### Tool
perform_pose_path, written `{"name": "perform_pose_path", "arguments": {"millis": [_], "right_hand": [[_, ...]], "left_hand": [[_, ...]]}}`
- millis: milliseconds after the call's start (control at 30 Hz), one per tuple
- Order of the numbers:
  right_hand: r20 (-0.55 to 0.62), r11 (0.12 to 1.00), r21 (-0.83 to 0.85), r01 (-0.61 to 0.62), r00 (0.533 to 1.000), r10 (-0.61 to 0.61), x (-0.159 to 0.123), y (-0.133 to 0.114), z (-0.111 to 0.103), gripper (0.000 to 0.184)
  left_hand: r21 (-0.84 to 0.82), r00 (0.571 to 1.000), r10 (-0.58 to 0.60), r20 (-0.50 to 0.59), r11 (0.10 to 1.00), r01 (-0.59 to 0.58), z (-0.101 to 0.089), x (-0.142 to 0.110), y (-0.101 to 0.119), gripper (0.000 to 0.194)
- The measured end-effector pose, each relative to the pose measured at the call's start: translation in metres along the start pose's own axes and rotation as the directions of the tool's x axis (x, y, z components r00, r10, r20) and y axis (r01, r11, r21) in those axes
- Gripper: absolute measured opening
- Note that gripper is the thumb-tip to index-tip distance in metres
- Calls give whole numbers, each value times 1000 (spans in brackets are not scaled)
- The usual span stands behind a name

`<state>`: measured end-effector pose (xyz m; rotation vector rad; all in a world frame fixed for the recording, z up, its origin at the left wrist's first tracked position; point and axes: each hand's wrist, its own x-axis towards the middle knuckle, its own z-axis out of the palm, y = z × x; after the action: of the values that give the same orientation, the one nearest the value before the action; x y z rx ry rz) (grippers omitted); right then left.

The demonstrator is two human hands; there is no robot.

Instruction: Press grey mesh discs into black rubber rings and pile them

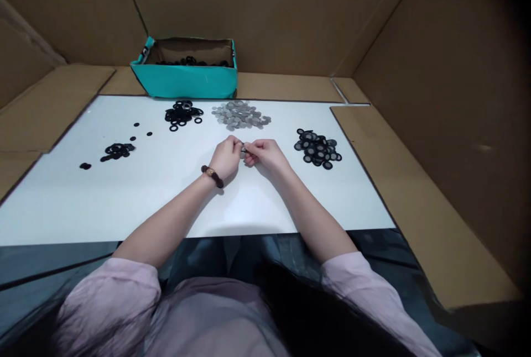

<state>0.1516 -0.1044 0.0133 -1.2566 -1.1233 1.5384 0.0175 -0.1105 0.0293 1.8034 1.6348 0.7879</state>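
Observation:
My left hand (227,157) and my right hand (266,153) meet over the middle of the white table, fingers pinched together. Between their fingertips is a small black ring (244,150), mostly covered by the fingers; whether a grey disc sits in it I cannot tell. Just beyond the hands lies a heap of grey discs (240,115). To its left is a pile of black rings (182,114). Off to the right spreads a pile of black rings with grey centres (318,148).
A turquoise box (191,82) holding black rings stands at the back. On the left lie a small heap of black pieces (118,151) and several loose black discs (85,166). Cardboard walls (290,14) enclose the white table (157,185) at the back and sides.

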Motion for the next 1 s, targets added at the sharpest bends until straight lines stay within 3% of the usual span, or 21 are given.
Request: {"name": "perform_pose_path", "arguments": {"millis": [100,200,267,367,500,700,767,900,1000], "right_hand": [[17,993,-86,86,996,-85,5,4,-3,37],[155,958,-221,186,976,-154,7,5,-7,37],[226,930,-288,229,960,-166,7,3,-9,35],[240,895,-337,292,946,-218,3,-3,-11,31],[210,862,-385,331,940,-268,-2,-8,-11,29],[138,896,-346,280,959,-246,1,-2,-6,27],[148,909,-346,231,971,-190,2,-1,-6,26],[230,916,-350,193,966,-115,2,-3,-8,21],[252,923,-336,187,962,-104,0,-6,-8,19]], "left_hand": [[-44,985,14,171,999,-7,-10,3,-1,18],[-118,919,56,391,993,-10,-23,5,-2,18],[-177,889,62,453,984,21,-30,7,-2,18],[-270,891,65,450,961,66,-33,9,-2,16],[-335,936,-7,351,933,132,-27,10,-2,14],[-360,980,13,198,931,61,-18,11,-6,20],[-339,967,5,253,937,83,-18,11,-8,22],[-294,870,7,493,942,159,-26,13,-13,19],[-289,859,2,512,942,170,-30,14,-13,14]]}}
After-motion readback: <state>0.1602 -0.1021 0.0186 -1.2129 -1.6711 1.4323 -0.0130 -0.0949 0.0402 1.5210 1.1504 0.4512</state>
